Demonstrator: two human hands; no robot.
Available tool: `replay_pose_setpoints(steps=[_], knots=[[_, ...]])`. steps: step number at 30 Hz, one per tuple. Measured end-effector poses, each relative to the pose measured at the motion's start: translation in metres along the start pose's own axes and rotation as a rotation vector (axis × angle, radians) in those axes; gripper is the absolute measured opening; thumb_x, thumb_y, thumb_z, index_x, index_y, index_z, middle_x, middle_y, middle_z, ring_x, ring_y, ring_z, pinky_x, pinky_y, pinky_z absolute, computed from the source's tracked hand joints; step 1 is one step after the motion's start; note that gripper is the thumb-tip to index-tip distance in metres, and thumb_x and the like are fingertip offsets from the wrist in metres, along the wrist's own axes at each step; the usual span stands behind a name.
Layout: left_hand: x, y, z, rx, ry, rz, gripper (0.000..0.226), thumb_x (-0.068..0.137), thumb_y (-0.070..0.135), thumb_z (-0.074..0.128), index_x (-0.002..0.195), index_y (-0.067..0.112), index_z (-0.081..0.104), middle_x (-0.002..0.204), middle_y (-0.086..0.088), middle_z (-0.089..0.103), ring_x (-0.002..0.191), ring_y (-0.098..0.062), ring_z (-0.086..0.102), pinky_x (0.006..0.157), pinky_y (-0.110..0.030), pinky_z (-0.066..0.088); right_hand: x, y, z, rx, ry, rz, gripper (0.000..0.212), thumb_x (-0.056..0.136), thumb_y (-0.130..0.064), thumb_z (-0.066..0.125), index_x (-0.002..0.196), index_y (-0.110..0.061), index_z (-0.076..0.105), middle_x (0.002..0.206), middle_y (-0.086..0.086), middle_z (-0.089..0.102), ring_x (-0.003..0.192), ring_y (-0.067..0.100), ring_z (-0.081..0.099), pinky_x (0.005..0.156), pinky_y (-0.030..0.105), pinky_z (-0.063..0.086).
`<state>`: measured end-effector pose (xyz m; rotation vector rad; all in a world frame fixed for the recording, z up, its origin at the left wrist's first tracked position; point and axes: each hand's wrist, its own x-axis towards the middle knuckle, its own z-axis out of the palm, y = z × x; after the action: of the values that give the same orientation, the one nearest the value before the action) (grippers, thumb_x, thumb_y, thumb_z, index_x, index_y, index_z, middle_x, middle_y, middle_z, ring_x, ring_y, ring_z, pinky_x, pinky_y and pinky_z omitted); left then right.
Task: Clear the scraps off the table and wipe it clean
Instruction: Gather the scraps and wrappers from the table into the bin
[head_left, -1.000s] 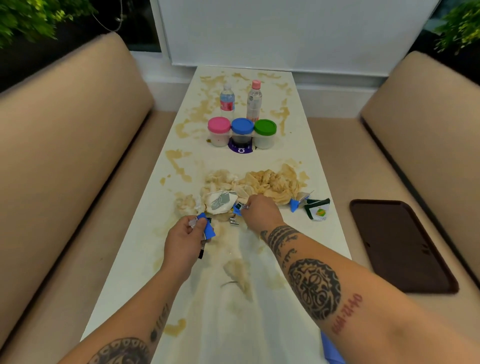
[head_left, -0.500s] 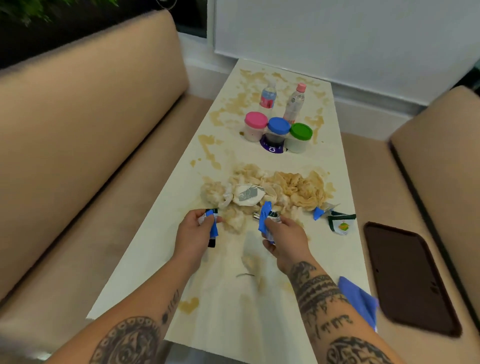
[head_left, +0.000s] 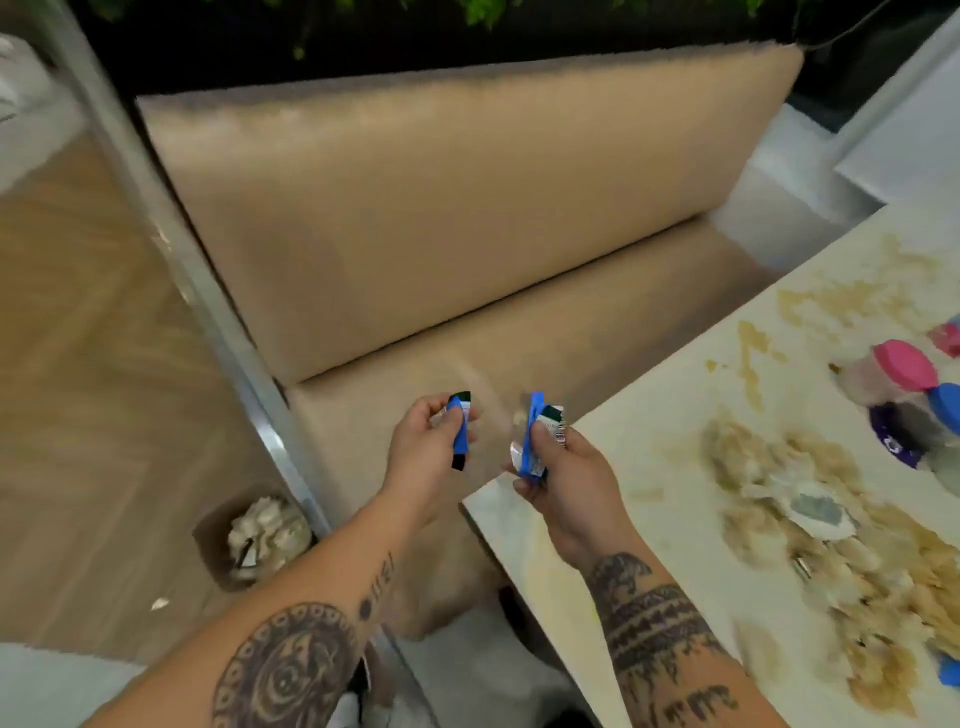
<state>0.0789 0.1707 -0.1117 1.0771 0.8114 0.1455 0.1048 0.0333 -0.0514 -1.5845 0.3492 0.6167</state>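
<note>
This looks like a booth in a café or casual restaurant rather than a home. A long padded bench (head_left: 467, 218) in tan upholstery, seat and backrest alike, runs along a narrow pale table (head_left: 675, 467) that is smeared with brownish spills and heaped with crumpled used napkins (head_left: 831, 561). Small tubs with a pink lid (head_left: 905, 365) and a blue lid (head_left: 946, 408) stand grouped on the table like shared condiments. Green foliage (head_left: 488, 13) sits behind the backrest as a planter divider. A metal-framed partition (head_left: 208, 312) edges the booth, and beyond it lie wood-patterned flooring (head_left: 78, 364) and a small bin (head_left: 254, 535) full of paper waste.
</note>
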Motion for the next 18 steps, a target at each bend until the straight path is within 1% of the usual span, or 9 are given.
replay_pose_setpoints(steps=[2, 5, 8, 10, 12, 13, 14, 16, 18], knots=[[0.012, 0.000, -0.054, -0.075, 0.119, 0.007, 0.008, 0.103, 0.016, 0.055, 0.107, 0.022, 0.060, 0.101, 0.001, 0.075, 0.078, -0.014, 0.066, 0.064, -0.031, 0.052, 0.007, 0.015, 0.055, -0.057, -0.111, -0.003, 0.017, 0.103, -0.026, 0.055, 0.110, -0.015, 0.065, 0.098, 0.007, 0.071, 0.077, 0.018, 0.073, 0.064, 0.029, 0.053], [0.031, -0.013, -0.137, -0.156, 0.267, -0.001, 0.011, 0.103, 0.018, 0.056, 0.113, 0.019, 0.060, 0.099, 0.002, 0.076, 0.079, -0.014, 0.066, 0.065, -0.031, 0.051, 0.017, 0.048, 0.134, -0.115, -0.271, 0.041, 0.015, 0.103, -0.025, 0.055, 0.107, -0.013, 0.064, 0.088, 0.005, 0.069, 0.072, 0.020, 0.069, 0.057, 0.026, 0.051], [0.049, -0.040, -0.208, -0.198, 0.386, -0.041, 0.010, 0.102, 0.020, 0.058, 0.111, 0.020, 0.062, 0.098, 0.004, 0.077, 0.076, -0.011, 0.067, 0.063, -0.031, 0.048, 0.030, 0.093, 0.197, -0.185, -0.346, 0.128, 0.014, 0.102, -0.022, 0.057, 0.106, -0.011, 0.065, 0.079, 0.002, 0.069, 0.070, 0.020, 0.068, 0.056, 0.026, 0.051], [0.062, -0.064, -0.247, -0.224, 0.466, -0.073, 0.007, 0.100, 0.019, 0.060, 0.106, 0.020, 0.063, 0.099, 0.002, 0.078, 0.076, -0.012, 0.068, 0.064, -0.033, 0.050, 0.043, 0.129, 0.228, -0.233, -0.364, 0.186, 0.013, 0.102, -0.021, 0.058, 0.102, -0.010, 0.066, 0.078, 0.003, 0.069, 0.067, 0.019, 0.068, 0.055, 0.027, 0.051], [0.079, -0.090, -0.279, -0.250, 0.526, -0.113, 0.004, 0.098, 0.018, 0.063, 0.100, 0.021, 0.064, 0.097, 0.000, 0.078, 0.079, -0.015, 0.069, 0.071, -0.037, 0.053, 0.062, 0.168, 0.252, -0.289, -0.359, 0.239, 0.012, 0.101, -0.020, 0.059, 0.098, -0.011, 0.066, 0.083, 0.005, 0.069, 0.069, 0.020, 0.067, 0.056, 0.027, 0.052], [0.087, -0.104, -0.293, -0.256, 0.553, -0.131, 0.005, 0.097, 0.017, 0.064, 0.097, 0.023, 0.064, 0.094, 0.000, 0.077, 0.079, -0.014, 0.069, 0.071, -0.036, 0.053, 0.074, 0.188, 0.260, -0.309, -0.340, 0.266, 0.010, 0.100, -0.021, 0.060, 0.097, -0.013, 0.065, 0.085, 0.006, 0.069, 0.072, 0.021, 0.067, 0.057, 0.027, 0.052], [0.095, -0.118, -0.306, -0.257, 0.581, -0.146, 0.007, 0.095, 0.017, 0.066, 0.092, 0.024, 0.064, 0.088, 0.001, 0.076, 0.075, -0.012, 0.067, 0.066, -0.031, 0.051, 0.087, 0.209, 0.268, -0.334, -0.319, 0.292, 0.010, 0.099, -0.022, 0.062, 0.095, -0.014, 0.065, 0.086, 0.006, 0.069, 0.074, 0.021, 0.066, 0.057, 0.027, 0.052], [0.112, -0.148, -0.328, -0.260, 0.631, -0.174, 0.014, 0.093, 0.016, 0.068, 0.084, 0.025, 0.062, 0.076, 0.006, 0.068, 0.062, -0.006, 0.062, 0.055, -0.022, 0.045, 0.112, 0.252, 0.280, -0.426, -0.286, 0.337, 0.012, 0.097, -0.029, 0.066, 0.093, -0.018, 0.065, 0.088, 0.004, 0.068, 0.073, 0.018, 0.062, 0.059, 0.028, 0.050], [0.132, -0.178, -0.348, -0.273, 0.676, -0.207, 0.016, 0.093, 0.016, 0.070, 0.084, 0.026, 0.062, 0.075, 0.011, 0.065, 0.060, 0.000, 0.061, 0.052, -0.016, 0.044, 0.137, 0.291, 0.289, -0.532, -0.270, 0.358, 0.014, 0.094, -0.034, 0.070, 0.092, -0.021, 0.066, 0.086, -0.001, 0.067, 0.070, 0.013, 0.057, 0.063, 0.027, 0.048]])
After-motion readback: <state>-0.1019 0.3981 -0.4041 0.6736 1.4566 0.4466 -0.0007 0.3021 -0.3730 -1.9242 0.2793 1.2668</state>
